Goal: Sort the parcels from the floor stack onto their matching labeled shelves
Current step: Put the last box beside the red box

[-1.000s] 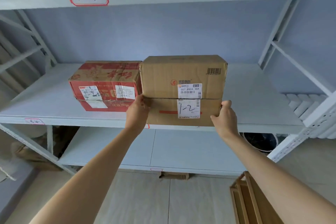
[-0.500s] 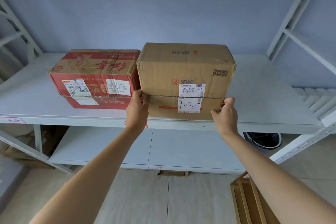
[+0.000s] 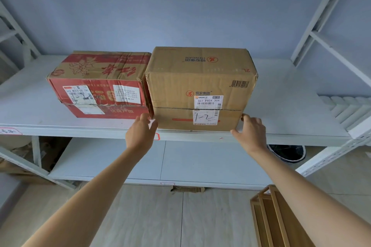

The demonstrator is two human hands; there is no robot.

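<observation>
A person's left hand (image 3: 141,133) and right hand (image 3: 250,133), fingers spread, press the brown parcel (image 3: 198,88) marked 1-2 onto the shelf (image 3: 291,106). Best pushed squarely, flush beside the red parcel (image 3: 98,84).

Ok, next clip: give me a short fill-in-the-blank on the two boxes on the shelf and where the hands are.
1. The plain brown cardboard box carries a handwritten label reading ____.
2. It stands to the ____ of the red printed cardboard box, their sides touching.
3. Both boxes rest on the grey metal shelf, near its ____ edge.
4. The left hand and right hand are at the brown box's ____ corners.

Missing words: 1-2; right; front; bottom
</observation>
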